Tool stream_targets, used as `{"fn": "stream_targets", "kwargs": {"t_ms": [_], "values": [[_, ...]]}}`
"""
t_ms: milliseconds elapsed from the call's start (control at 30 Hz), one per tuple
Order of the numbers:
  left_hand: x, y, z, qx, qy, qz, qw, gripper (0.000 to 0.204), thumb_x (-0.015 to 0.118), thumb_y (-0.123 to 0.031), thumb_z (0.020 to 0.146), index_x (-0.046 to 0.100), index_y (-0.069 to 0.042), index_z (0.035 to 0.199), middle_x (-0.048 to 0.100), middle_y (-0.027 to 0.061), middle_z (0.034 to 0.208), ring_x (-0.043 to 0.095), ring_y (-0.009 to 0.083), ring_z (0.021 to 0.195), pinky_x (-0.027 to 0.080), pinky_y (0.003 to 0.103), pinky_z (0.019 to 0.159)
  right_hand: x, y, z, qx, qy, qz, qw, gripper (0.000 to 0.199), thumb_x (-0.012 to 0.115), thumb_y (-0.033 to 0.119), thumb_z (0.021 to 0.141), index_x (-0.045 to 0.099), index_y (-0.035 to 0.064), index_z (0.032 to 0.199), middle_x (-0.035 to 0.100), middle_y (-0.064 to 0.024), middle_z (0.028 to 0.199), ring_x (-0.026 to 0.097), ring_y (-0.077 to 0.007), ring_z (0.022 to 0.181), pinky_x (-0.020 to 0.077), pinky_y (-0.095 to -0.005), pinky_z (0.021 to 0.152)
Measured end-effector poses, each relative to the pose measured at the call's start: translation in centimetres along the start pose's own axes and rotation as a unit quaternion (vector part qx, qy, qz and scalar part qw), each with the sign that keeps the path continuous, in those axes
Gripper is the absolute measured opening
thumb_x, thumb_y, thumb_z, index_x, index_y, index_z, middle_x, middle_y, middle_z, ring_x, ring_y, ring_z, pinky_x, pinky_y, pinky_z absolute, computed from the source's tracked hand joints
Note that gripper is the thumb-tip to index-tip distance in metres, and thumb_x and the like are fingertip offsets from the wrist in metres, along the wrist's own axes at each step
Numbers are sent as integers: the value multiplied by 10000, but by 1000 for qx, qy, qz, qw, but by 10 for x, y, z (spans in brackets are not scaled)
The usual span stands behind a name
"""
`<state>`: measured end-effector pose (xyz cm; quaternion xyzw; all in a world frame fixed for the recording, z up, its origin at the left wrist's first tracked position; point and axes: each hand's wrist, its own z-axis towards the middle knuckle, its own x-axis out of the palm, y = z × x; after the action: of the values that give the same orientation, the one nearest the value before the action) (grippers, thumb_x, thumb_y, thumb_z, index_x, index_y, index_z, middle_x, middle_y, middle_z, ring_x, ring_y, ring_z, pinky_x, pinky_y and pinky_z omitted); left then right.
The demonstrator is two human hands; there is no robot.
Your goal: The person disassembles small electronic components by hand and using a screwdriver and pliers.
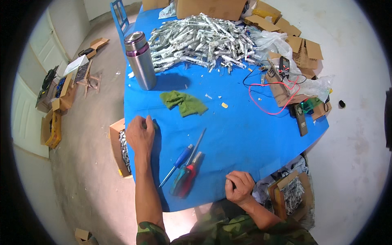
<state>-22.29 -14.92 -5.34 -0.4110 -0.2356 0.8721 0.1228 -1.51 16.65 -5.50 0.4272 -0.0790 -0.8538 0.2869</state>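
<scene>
**Hand tools lie between two resting hands, shafts angled up and away**

The blue-handled screwdriver [177, 162] lies flat on the blue table [245, 134], its handle pointing toward the far side and its thin shaft running down to the near-left. Touching it on the right are the red-and-green-handled pliers [187, 175], their long axis almost parallel to it, and a second slim metal tool [197, 143] slants up from the pliers toward the far right. Taking the pliers as the landmark: the left hand [140, 134] sits up and to the left of them, near the table's left edge, fingers curled with the palm down on the cloth; whether it holds something small beneath, I cannot tell. The right hand [239, 187] rests to the right of the pliers and slightly nearer the body, at the table's near edge, closed into a loose fist with nothing visible in it. Both hands are apart from the tools, the right perhaps a little nearer to the pliers' handles.

Beyond the pliers, farther up the table, lies a crumpled green rag [183, 103]. Past that, to the left, stands a steel flask [139, 60], and at the far end a large heap of silvery packets [204, 38].
</scene>
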Motion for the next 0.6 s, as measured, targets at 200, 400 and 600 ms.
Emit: {"fn": "stream_targets", "kwargs": {"t_ms": [200,400,600], "values": [[5,0,0,22,-11,-2,1000,280,741,-230,906,602,-44,749,635,136,746,616,353,714,460,482,642,2,-1,-2,19,-8,-24,999,127,691,38,780,729,97,885,709,-63,920,670,-277,776,530,-373,663],[6,2,1,30,-11,-6,999,279,741,-225,908,599,-43,751,634,135,746,615,351,712,463,481,643,-1,1,3,33,-5,-9,999,126,706,48,777,736,101,888,713,-63,922,671,-278,779,538,-374,669],[5,4,2,20,1,-15,1000,281,744,-233,911,604,-45,757,636,143,744,615,349,708,471,476,642,-2,3,5,45,-5,-2,999,134,727,47,778,743,103,900,716,-66,931,672,-279,786,549,-376,688]]}}
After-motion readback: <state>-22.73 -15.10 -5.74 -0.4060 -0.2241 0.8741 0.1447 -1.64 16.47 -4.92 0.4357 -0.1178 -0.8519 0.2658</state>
